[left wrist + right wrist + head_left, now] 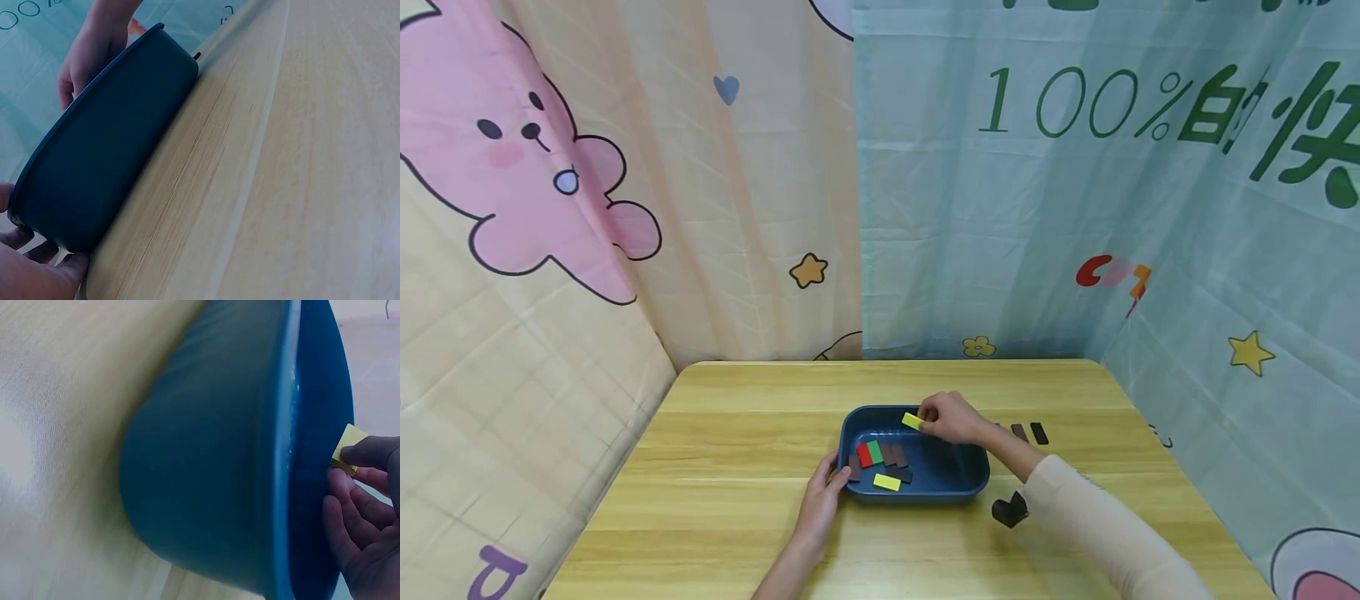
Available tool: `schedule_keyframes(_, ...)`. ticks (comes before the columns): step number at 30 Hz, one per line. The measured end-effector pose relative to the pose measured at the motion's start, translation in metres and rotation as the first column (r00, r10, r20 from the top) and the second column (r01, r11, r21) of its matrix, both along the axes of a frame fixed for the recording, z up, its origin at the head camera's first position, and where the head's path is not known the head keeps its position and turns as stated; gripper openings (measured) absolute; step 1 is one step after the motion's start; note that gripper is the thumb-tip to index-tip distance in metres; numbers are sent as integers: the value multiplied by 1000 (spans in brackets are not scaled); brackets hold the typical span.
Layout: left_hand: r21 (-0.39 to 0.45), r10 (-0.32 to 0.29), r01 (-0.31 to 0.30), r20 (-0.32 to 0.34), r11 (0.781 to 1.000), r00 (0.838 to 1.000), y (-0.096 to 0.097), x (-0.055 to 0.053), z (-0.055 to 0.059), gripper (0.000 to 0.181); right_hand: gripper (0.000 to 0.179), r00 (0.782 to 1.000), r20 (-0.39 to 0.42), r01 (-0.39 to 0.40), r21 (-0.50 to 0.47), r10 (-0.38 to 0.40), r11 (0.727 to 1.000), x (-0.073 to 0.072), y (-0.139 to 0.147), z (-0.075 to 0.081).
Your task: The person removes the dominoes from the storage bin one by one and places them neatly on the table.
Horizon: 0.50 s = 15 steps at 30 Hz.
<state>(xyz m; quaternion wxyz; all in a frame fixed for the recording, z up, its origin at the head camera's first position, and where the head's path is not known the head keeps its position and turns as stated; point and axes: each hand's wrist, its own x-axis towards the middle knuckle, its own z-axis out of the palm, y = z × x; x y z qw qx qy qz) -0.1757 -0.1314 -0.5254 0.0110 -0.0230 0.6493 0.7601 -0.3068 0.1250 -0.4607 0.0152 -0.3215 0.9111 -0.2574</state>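
A dark blue rectangular basin [951,497] stands on the wooden table. My left hand [822,500] grips its left end, thumb at the rim and fingers along the outer wall, as the left wrist view shows. My right hand [953,418] is over the far side of the basin and pinches a yellow block [351,440] between thumb and fingers. On the basin floor lie a red block [865,455], a green block [875,452], several brown blocks [899,456], a black block [899,474] and another yellow block [887,482]. One brown block [854,467] leans near the left wall.
Right of the basin, on the table [715,467], lie a brown block [1018,432] and a black block [1039,433]. A bit of blue shows beside the right forearm. A black object [1010,509] shows beside the right sleeve [1097,517]. Printed curtains [760,183] hang behind the table.
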Motion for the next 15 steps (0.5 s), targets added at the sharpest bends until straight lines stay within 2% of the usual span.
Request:
schedule_keyframes(8, -3, 1, -1, -1, 1000, 1000, 1, 0, 0, 47, 6, 1000, -11, 25, -14, -25, 1000, -2, 13, 3)
schedule_keyframes(15, 8, 5, -5, 1, 1000, 1000, 1, 0, 0, 48, 4, 994, 82, 69, -42, -66, 997, -3, 21, 9)
